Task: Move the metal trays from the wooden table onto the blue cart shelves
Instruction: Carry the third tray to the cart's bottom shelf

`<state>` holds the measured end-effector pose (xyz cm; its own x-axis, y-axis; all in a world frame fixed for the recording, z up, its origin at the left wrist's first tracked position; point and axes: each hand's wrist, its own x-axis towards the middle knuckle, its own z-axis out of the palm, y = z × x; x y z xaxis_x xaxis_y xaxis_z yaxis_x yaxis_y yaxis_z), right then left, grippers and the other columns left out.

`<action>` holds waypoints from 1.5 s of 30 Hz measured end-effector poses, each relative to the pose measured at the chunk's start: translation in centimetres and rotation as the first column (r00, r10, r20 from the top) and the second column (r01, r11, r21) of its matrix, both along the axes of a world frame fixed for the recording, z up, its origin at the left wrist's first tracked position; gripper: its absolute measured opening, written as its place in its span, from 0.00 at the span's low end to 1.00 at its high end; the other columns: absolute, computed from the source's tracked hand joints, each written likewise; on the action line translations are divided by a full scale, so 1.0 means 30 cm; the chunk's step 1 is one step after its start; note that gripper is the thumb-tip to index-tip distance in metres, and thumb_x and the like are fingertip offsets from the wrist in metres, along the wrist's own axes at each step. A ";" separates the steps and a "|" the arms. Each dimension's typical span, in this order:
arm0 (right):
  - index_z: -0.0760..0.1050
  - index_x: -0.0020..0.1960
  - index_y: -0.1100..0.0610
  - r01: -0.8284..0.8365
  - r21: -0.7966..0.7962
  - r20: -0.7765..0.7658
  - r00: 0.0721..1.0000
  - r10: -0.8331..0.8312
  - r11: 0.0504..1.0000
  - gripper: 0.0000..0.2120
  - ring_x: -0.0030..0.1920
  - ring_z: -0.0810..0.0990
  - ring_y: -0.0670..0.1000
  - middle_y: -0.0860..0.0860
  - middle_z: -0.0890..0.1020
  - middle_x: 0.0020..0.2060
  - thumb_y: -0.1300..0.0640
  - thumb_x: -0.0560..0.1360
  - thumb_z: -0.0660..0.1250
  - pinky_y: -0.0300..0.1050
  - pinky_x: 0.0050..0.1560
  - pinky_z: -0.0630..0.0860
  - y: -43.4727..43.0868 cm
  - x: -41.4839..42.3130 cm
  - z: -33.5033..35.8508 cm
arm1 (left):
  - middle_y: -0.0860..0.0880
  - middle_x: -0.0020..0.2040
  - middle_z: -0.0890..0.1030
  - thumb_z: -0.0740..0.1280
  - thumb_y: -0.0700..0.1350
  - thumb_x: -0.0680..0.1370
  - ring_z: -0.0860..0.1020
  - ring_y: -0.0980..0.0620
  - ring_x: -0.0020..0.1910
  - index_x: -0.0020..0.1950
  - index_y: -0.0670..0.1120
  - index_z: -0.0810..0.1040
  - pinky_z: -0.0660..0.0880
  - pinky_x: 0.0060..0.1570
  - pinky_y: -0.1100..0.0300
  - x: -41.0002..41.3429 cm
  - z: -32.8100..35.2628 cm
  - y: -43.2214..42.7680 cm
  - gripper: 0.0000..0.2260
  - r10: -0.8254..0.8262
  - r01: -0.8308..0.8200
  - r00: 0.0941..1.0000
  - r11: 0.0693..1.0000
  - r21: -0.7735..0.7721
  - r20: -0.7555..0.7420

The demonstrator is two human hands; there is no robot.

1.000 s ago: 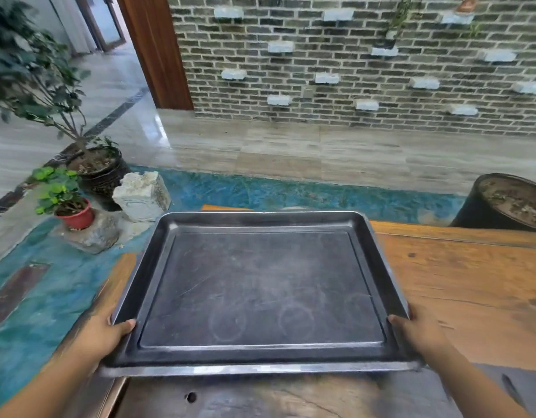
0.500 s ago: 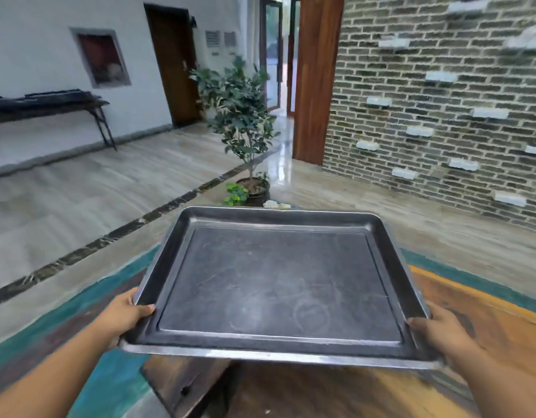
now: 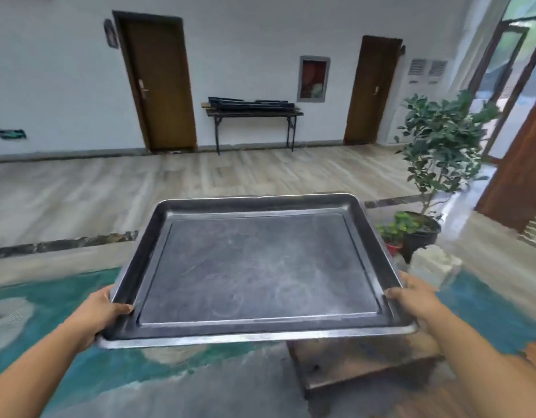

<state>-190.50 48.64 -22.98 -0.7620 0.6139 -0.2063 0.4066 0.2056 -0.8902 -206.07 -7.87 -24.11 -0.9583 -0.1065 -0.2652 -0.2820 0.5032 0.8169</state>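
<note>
On the left, the left hand [image 3: 102, 309] is clamped on the near-left corner of the metal tray [image 3: 257, 267], thumb over the rim and fingers hidden underneath. The tray hangs in the air in front of the person, roughly level, its near edge toward the body and its far edge toward the room; it is empty, dark and scuffed. Below its near-right corner a corner of the wooden table [image 3: 351, 366] shows, so the tray is off the table. On the right, the right hand [image 3: 411, 300] is closed on the near-right corner in the same way. Farther right, a potted plant [image 3: 435, 152] stands on the floor. The blue cart is not in view.

The tray looks rigid and thin-walled, probably moderate in weight, with a smooth rim that could slip. Holding opposite sides near the corners, thumbs hooked over the lip, seems the sound way to keep it flat.
</note>
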 end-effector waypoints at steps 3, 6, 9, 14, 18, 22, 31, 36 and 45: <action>0.77 0.47 0.62 -0.184 -0.004 0.004 0.983 0.184 0.983 0.11 0.33 0.79 0.57 0.60 0.80 0.35 0.75 0.71 0.64 0.50 0.38 0.76 -0.214 -0.221 -0.005 | 0.39 0.45 0.83 0.71 0.28 0.71 0.80 0.42 0.41 0.52 0.40 0.77 0.75 0.47 0.49 0.120 -0.027 -0.271 0.13 0.199 -0.199 0.980 0.980 0.006 0.021; 0.77 0.47 0.61 -0.346 -0.005 -0.003 0.938 0.346 0.938 0.14 0.27 0.79 0.51 0.56 0.80 0.33 0.77 0.71 0.64 0.37 0.27 0.74 -0.423 -0.413 -0.021 | 0.40 0.38 0.82 0.73 0.28 0.70 0.78 0.44 0.35 0.49 0.37 0.78 0.74 0.38 0.53 0.272 -0.055 -0.464 0.11 0.393 -0.393 0.919 0.919 -0.021 0.012; 0.78 0.49 0.62 -0.521 -0.028 0.004 0.853 0.521 0.853 0.14 0.32 0.79 0.54 0.59 0.82 0.38 0.77 0.71 0.63 0.42 0.33 0.75 -0.619 -0.584 -0.061 | 0.36 0.40 0.81 0.71 0.27 0.70 0.77 0.43 0.35 0.49 0.32 0.77 0.73 0.38 0.52 0.432 -0.075 -0.595 0.09 0.563 -0.563 0.825 0.826 -0.009 0.042; 0.78 0.46 0.59 -0.746 -0.035 0.039 0.664 0.747 0.665 0.13 0.25 0.81 0.52 0.51 0.83 0.28 0.75 0.72 0.64 0.39 0.25 0.75 -0.946 -0.818 -0.117 | 0.34 0.41 0.80 0.71 0.26 0.71 0.77 0.42 0.36 0.50 0.30 0.77 0.75 0.34 0.56 0.757 -0.097 -0.676 0.09 0.814 -0.815 0.578 0.579 0.002 0.061; 0.79 0.49 0.58 -0.895 -0.024 0.069 0.444 0.894 0.446 0.13 0.37 0.82 0.58 0.58 0.84 0.39 0.72 0.71 0.66 0.53 0.41 0.78 -1.210 -0.929 -0.157 | 0.42 0.42 0.81 0.72 0.29 0.71 0.79 0.44 0.37 0.53 0.41 0.77 0.76 0.34 0.55 1.022 -0.108 -0.622 0.14 0.919 -0.919 0.391 0.393 -0.034 0.049; 0.79 0.52 0.54 -0.973 -0.030 0.072 0.225 0.972 0.227 0.17 0.39 0.82 0.55 0.53 0.85 0.40 0.73 0.71 0.67 0.46 0.38 0.75 -1.484 -0.925 -0.192 | 0.44 0.39 0.82 0.74 0.31 0.70 0.80 0.45 0.38 0.50 0.41 0.78 0.74 0.37 0.56 1.287 -0.134 -0.551 0.12 0.979 -0.979 0.193 0.197 -0.058 0.064; 0.79 0.46 0.52 -0.994 -0.023 0.153 -0.105 0.983 -0.103 0.17 0.34 0.82 0.53 0.51 0.84 0.36 0.74 0.70 0.66 0.43 0.34 0.75 -1.988 -0.661 -0.310 | 0.41 0.42 0.81 0.75 0.32 0.70 0.76 0.48 0.34 0.45 0.39 0.79 0.70 0.34 0.58 1.748 -0.261 -0.397 0.09 0.983 -0.976 -0.165 -0.151 -0.154 0.081; 0.79 0.45 0.54 -0.984 -0.016 0.256 -0.177 0.950 -0.179 0.15 0.37 0.81 0.54 0.53 0.83 0.37 0.73 0.70 0.66 0.45 0.39 0.75 -2.133 -0.518 -0.415 | 0.42 0.39 0.80 0.74 0.29 0.69 0.76 0.47 0.34 0.46 0.38 0.79 0.71 0.32 0.58 1.899 -0.413 -0.376 0.09 0.942 -0.956 -0.286 -0.268 -0.117 0.175; 0.79 0.50 0.60 -0.971 -0.077 0.470 -0.235 0.851 -0.225 0.15 0.38 0.82 0.59 0.62 0.84 0.41 0.76 0.70 0.65 0.54 0.45 0.79 -2.263 -0.391 -0.634 | 0.37 0.41 0.80 0.71 0.25 0.69 0.76 0.44 0.37 0.45 0.33 0.77 0.72 0.39 0.53 2.043 -0.677 -0.365 0.09 0.832 -0.924 -0.369 -0.375 -0.072 0.415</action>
<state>-202.24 -19.25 -42.02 -0.4257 -0.6888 -0.5868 -0.3309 0.7221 -0.6076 -144.78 -18.83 -44.40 0.4269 -0.6483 -0.6304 -0.2828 -0.7579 0.5879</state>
